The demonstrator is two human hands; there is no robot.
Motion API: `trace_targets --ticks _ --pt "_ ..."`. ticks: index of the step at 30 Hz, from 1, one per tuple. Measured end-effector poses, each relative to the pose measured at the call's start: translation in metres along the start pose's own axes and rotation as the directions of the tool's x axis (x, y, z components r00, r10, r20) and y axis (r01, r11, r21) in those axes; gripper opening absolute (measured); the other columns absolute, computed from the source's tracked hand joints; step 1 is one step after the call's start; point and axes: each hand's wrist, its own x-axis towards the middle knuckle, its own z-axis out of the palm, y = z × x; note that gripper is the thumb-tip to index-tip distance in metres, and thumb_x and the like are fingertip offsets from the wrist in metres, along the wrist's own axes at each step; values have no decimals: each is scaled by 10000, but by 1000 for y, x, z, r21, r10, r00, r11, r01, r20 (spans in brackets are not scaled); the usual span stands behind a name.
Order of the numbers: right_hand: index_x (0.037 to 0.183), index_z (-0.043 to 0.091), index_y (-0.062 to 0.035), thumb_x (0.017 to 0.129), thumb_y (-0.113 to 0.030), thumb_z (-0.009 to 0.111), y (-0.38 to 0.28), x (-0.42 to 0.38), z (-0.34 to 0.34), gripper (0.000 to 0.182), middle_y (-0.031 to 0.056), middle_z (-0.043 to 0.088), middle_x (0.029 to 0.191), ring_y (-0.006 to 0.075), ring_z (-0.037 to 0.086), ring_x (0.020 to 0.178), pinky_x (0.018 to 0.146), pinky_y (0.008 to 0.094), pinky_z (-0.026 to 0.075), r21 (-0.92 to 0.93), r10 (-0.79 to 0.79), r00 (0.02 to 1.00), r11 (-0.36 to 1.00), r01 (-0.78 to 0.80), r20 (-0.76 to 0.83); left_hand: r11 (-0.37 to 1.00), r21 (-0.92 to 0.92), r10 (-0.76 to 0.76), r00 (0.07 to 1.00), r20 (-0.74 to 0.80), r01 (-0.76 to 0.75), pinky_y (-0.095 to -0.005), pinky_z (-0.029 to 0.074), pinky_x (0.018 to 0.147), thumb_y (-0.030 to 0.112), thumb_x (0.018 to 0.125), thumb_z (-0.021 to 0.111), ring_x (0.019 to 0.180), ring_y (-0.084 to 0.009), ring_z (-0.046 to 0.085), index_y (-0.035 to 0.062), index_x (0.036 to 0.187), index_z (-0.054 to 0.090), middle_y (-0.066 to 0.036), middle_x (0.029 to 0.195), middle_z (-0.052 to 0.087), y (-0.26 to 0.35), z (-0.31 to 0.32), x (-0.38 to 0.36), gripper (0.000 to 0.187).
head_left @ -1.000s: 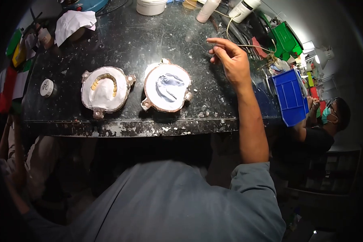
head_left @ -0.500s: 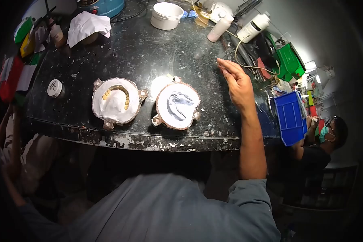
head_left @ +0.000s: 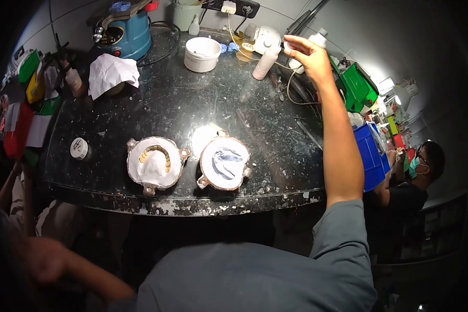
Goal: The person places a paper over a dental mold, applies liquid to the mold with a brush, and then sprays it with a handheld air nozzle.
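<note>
My right hand is raised over the far right of the bench, thumb and fingers curved apart with nothing in them. Close beyond it stands a white bottle, partly covered by the hand. Left of the hand is a pale pink bottle. My left hand hangs low at the left, below the bench; darkness and blur hide its fingers. Near the front edge lie two denture flask halves. The left flask half holds a curved row of teeth in white plaster; the right flask half shows a greyish arch-shaped hollow.
A white tub and a blue machine stand at the back. White paper drapes over something. A lidded jar sits left. Blue and green bins line the right, with a masked co-worker beyond.
My right hand has reached farther back, toward the bottles, and its fingers have spread. My left hand has come into view at lower left. The view has tilted up; the flask halves stay put.
</note>
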Motion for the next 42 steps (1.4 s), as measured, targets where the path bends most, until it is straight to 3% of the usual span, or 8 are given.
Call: trace_targets --ticks 2,5,8,9,11,17,23,42 --pt "1257 685 -12 889 -74 755 -1 17 -7 380 81 714 1206 168 651 1131 1036 307 477 -39 69 991 997 -65 115 870 120 -457 873 -170 478 -465 328 1182 278 1064 320 1388 -340 448 -111 1418 446 -265 1482 466 16 -7 -97 541" --pt "1237 704 -23 894 -157 768 -4 35 -19 374 68 729 1176 152 661 1081 997 302 493 -232 142 963 969 -87 230 531 405 -763 628 -156 745 -418 281 1191 227 1011 500 1392 -342 436 -93 1453 400 -243 1478 462 62 -18 -199 555" --pt "1250 701 -29 883 -160 776 -11 41 -19 397 66 727 1190 150 661 1076 998 308 491 -262 217 943 953 -149 253 334 530 -940 312 135 780 -425 299 1177 263 1005 575 1408 -352 408 -46 1477 400 -219 1515 426 94 -63 -277 590" --pt "1251 701 -28 886 -160 772 -14 41 -19 395 65 728 1188 151 657 1087 1007 312 485 -287 231 938 945 -154 260 331 530 -941 313 125 781 -425 299 1177 263 1005 575 1408 -352 408 -46 1477 400 -219 1515 426 91 -66 -281 590" --pt "1252 700 -27 887 -160 770 -15 42 -17 395 66 728 1189 153 656 1092 1013 313 481 -275 231 933 949 -153 277 492 751 -852 63 520 441 -456 279 1190 308 991 610 1418 -397 382 -23 1499 387 -246 1511 425 87 -74 -288 645" --pt "1270 690 -29 886 -145 763 -12 47 -17 408 76 712 1231 171 643 1143 1042 320 461 -291 246 924 944 -159 294 482 763 -745 -257 616 431 -446 266 1212 302 967 659 1448 -375 353 0 1521 366 -232 1522 420 95 -14 -296 695" --pt "1265 691 -22 887 -114 758 -10 47 -16 396 82 714 1224 170 647 1132 1034 317 472 -290 264 917 941 -176 300 268 635 -751 -256 609 725 -476 271 1199 319 951 678 1443 -384 350 16 1503 398 -226 1534 395 94 2 -300 689" --pt "1253 695 -16 891 -79 730 -15 48 -16 369 90 720 1187 183 654 1110 1029 319 467 -315 301 900 928 -200 315 236 619 -771 -243 589 749 -460 345 1159 272 954 686 1372 -347 451 12 1458 461 -207 1452 501 90 4 -300 610"
